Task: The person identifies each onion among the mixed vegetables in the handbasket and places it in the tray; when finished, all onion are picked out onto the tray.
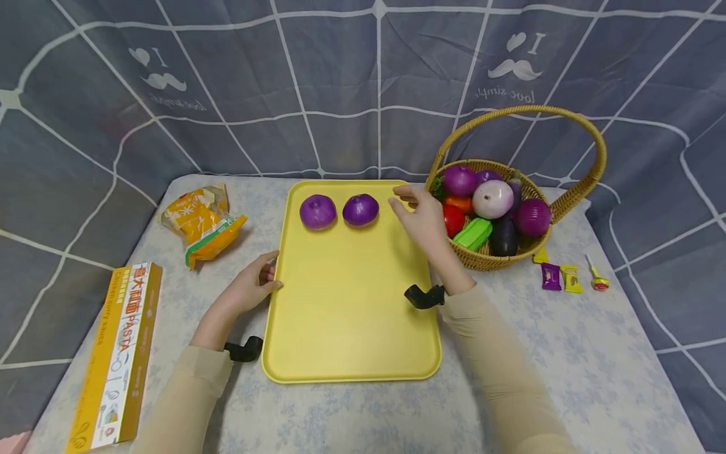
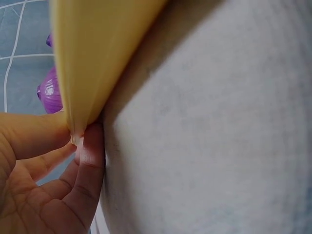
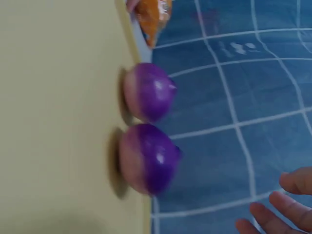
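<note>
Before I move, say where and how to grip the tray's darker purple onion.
Grip the darker purple onion around its bulging sides, probably with the right hand, fingers from above and its right: its top offers only a small tip, and the paler onion sits close on its left.

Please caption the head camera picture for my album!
Left grip on a yellow rectangular tray holding two round purple vegetables, beside a brown woven basket.

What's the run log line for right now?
left hand: grips edge of yellow tray | right hand: holds nothing, near basket | two purple vegetables: on tray
</note>
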Demonstrator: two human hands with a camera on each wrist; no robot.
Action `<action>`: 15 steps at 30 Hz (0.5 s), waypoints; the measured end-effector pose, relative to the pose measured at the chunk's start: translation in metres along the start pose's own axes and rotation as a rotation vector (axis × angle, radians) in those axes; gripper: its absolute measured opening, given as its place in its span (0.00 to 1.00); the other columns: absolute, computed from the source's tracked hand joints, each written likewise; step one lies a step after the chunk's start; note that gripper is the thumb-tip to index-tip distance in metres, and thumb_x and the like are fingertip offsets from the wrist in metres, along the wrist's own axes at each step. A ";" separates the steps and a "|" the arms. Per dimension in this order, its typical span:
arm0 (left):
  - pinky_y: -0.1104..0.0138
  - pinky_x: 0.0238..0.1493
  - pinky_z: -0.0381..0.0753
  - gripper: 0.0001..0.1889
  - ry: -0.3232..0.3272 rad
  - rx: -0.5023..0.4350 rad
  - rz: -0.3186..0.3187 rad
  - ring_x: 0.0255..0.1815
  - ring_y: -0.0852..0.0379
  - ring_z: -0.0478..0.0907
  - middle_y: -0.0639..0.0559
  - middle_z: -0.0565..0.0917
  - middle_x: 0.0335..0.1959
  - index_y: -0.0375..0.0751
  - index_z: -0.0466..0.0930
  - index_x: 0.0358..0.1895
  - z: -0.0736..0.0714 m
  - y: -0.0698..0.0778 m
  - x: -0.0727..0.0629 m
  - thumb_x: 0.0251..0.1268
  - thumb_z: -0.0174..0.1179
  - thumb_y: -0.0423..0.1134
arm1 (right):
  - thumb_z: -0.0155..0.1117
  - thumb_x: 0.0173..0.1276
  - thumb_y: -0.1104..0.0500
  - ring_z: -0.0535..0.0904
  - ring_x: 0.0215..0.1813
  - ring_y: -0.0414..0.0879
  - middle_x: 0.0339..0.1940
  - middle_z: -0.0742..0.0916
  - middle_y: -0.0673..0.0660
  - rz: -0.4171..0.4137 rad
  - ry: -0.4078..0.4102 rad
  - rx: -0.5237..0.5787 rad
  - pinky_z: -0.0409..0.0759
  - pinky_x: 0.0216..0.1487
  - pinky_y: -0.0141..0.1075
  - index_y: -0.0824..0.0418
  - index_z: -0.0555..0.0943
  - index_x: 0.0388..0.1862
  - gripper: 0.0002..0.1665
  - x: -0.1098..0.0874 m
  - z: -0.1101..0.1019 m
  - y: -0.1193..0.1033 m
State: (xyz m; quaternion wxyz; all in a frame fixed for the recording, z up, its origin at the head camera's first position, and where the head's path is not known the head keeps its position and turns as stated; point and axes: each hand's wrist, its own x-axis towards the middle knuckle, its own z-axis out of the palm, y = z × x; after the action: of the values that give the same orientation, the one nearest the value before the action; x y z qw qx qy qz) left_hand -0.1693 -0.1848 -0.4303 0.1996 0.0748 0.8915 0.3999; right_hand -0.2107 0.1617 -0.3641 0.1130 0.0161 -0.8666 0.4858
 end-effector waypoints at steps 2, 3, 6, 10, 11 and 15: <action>0.57 0.50 0.71 0.35 0.000 -0.003 0.004 0.49 0.46 0.70 0.37 0.73 0.50 0.32 0.49 0.77 0.000 -0.001 0.000 0.72 0.54 0.29 | 0.63 0.71 0.56 0.82 0.55 0.55 0.52 0.86 0.61 -0.021 0.036 0.012 0.78 0.60 0.46 0.64 0.83 0.54 0.17 -0.005 -0.020 0.002; 0.57 0.50 0.71 0.35 0.000 -0.004 0.005 0.49 0.46 0.70 0.37 0.73 0.50 0.32 0.49 0.77 0.000 -0.001 0.000 0.72 0.54 0.29 | 0.63 0.72 0.56 0.82 0.55 0.55 0.52 0.86 0.62 -0.023 0.052 0.015 0.78 0.60 0.47 0.65 0.83 0.53 0.17 -0.008 -0.029 0.004; 0.57 0.49 0.71 0.35 0.000 -0.009 0.012 0.48 0.46 0.70 0.37 0.73 0.49 0.31 0.49 0.77 0.000 -0.001 0.000 0.72 0.54 0.29 | 0.62 0.72 0.55 0.82 0.54 0.53 0.51 0.87 0.62 0.007 0.098 0.004 0.78 0.60 0.44 0.65 0.82 0.54 0.18 -0.016 -0.059 0.014; 0.57 0.49 0.71 0.35 0.001 -0.011 0.018 0.48 0.47 0.70 0.37 0.73 0.49 0.30 0.49 0.77 0.000 -0.001 -0.001 0.72 0.54 0.29 | 0.61 0.72 0.52 0.81 0.48 0.36 0.47 0.87 0.54 0.094 0.216 -0.042 0.78 0.55 0.28 0.63 0.84 0.53 0.19 -0.026 -0.093 0.030; 0.57 0.49 0.71 0.35 0.000 -0.010 0.018 0.48 0.47 0.70 0.37 0.73 0.49 0.31 0.49 0.77 0.000 -0.001 -0.001 0.72 0.54 0.29 | 0.61 0.72 0.52 0.80 0.45 0.31 0.44 0.87 0.50 0.111 0.257 -0.051 0.77 0.52 0.24 0.62 0.84 0.52 0.18 -0.029 -0.100 0.035; 0.57 0.49 0.71 0.35 0.002 -0.008 0.020 0.48 0.47 0.71 0.37 0.73 0.50 0.31 0.49 0.77 -0.001 -0.002 -0.001 0.72 0.54 0.29 | 0.62 0.71 0.52 0.75 0.39 0.22 0.37 0.83 0.36 0.172 0.387 -0.079 0.73 0.47 0.20 0.63 0.85 0.51 0.18 -0.037 -0.124 0.051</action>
State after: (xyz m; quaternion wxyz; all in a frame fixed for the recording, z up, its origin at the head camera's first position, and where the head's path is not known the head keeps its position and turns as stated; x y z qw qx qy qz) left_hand -0.1687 -0.1868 -0.4312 0.1952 0.0826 0.8892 0.4055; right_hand -0.1591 0.2904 -0.3526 0.2360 -0.1558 -0.8452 0.4535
